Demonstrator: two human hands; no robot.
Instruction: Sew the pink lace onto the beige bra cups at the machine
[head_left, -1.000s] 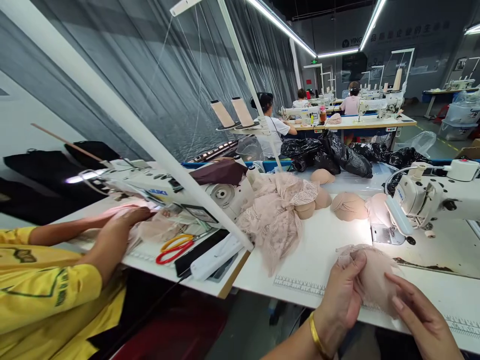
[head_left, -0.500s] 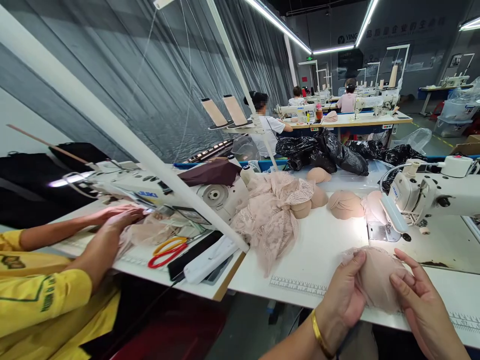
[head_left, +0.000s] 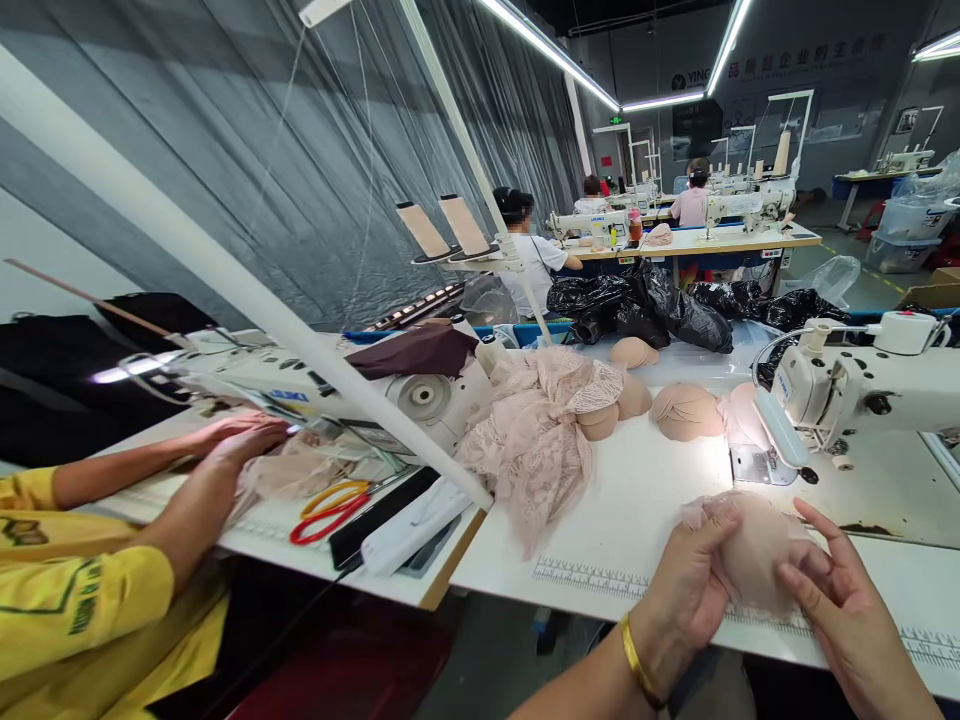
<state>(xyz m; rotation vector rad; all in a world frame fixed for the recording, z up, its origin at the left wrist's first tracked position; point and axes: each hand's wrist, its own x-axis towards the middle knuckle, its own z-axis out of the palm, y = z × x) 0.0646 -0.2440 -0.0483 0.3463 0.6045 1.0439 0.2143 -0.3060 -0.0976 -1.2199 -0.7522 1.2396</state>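
Between my two hands is a beige bra cup (head_left: pixel 759 548) with thin mesh fabric over it, held above the table's front edge. My left hand (head_left: pixel 694 575) grips its left side, thumb on top. My right hand (head_left: pixel 840 580) pinches the right side between thumb and fingers, with the index finger lifted away. Just beyond the cup stands a white sewing machine (head_left: pixel 832 390), its lamp lighting the needle plate (head_left: pixel 765 466). More beige cups (head_left: pixel 688 411) lie to the left of the machine, beside a heap of beige lace (head_left: pixel 536 430).
At left, a co-worker in a yellow shirt (head_left: pixel 90 590) works fabric at another sewing machine (head_left: pixel 300 385). Red- and yellow-handled scissors (head_left: pixel 330 510) lie on that table. A white pole (head_left: pixel 262 290) slants across the view. Black plastic bags (head_left: pixel 645 305) are piled behind the cups.
The mesh-covered cup stays between my hands, and my left thumb has shifted slightly right across it. The whole view has drifted a little.
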